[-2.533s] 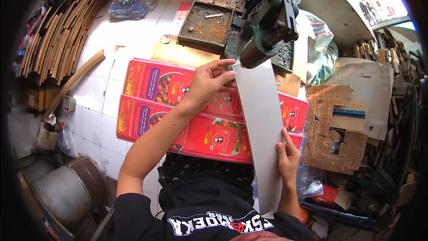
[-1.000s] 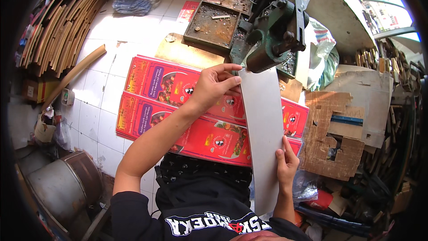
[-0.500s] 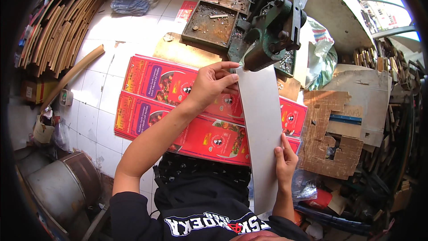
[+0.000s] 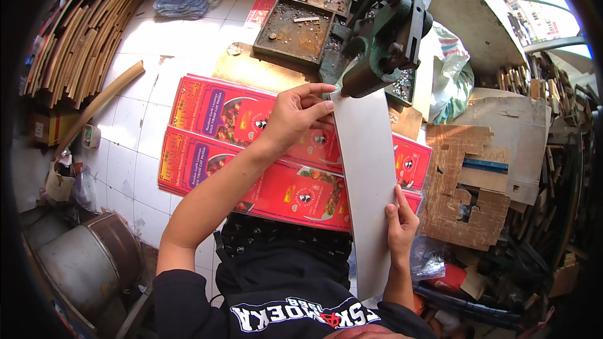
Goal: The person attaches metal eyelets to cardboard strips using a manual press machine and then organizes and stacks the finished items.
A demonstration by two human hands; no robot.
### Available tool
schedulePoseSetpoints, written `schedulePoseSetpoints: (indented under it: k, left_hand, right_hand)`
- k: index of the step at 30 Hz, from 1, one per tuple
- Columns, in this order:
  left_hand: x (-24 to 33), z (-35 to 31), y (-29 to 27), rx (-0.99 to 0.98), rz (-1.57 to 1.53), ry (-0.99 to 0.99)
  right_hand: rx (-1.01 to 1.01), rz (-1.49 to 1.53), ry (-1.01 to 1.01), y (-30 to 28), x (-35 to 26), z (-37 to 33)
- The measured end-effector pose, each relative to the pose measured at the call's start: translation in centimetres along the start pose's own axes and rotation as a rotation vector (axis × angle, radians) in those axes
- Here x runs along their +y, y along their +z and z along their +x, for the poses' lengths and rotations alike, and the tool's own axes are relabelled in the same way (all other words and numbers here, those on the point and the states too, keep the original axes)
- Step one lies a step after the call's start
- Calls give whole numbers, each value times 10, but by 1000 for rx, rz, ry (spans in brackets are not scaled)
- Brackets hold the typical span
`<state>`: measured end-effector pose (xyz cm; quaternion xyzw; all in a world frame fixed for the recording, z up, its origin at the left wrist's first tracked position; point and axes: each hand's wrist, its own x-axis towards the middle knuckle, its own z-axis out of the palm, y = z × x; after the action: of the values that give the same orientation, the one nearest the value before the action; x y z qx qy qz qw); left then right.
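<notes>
A long grey-white strip of board (image 4: 366, 176) slants across two rows of red printed cards (image 4: 276, 191). Its far end lies under the dark cylindrical head of a green hand-operated press (image 4: 372, 75). My left hand (image 4: 295, 116) pinches the strip's far left corner between thumb and fingers, right beside the press head. Lower down, my right hand (image 4: 402, 223) grips the strip's right edge, thumb on top and the other fingers partly hidden. The strip's near end reaches down beside my dark shirt.
Compartmented metal trays (image 4: 295, 31) with small metal bits flank the press. Torn brown cardboard (image 4: 458, 182) lies at the right. Stacked wooden-looking strips (image 4: 88, 37) lean at the far left, near a curved strip (image 4: 103, 103). A metal drum (image 4: 88, 254) sits lower left.
The view has shifted very slightly. Both hands keep their grip, and the strip stays in almost the same place under the press head.
</notes>
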<state>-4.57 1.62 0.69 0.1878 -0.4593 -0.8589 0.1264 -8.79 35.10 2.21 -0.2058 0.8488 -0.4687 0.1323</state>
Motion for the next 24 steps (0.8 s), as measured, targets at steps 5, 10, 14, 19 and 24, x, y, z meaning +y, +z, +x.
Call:
schedulePoseSetpoints:
  k: [5, 10, 14, 19, 24]
  left_hand:
    - [-3, 1, -1, -8, 3, 13]
    - [-2, 0, -1, -3, -7, 7]
    - [-1, 0, 1, -3, -14, -4]
    - [-4, 1, -1, -1, -5, -4]
    - [-2, 1, -2, 2, 6, -9]
  right_hand:
    - [2, 5, 6, 0, -1, 0]
    - [-3, -30, 8, -1, -6, 1]
    - [3, -23, -5, 0, -4, 0]
    - [3, -17, 3, 1, -6, 0]
    - [-8, -10, 33, -1, -7, 0]
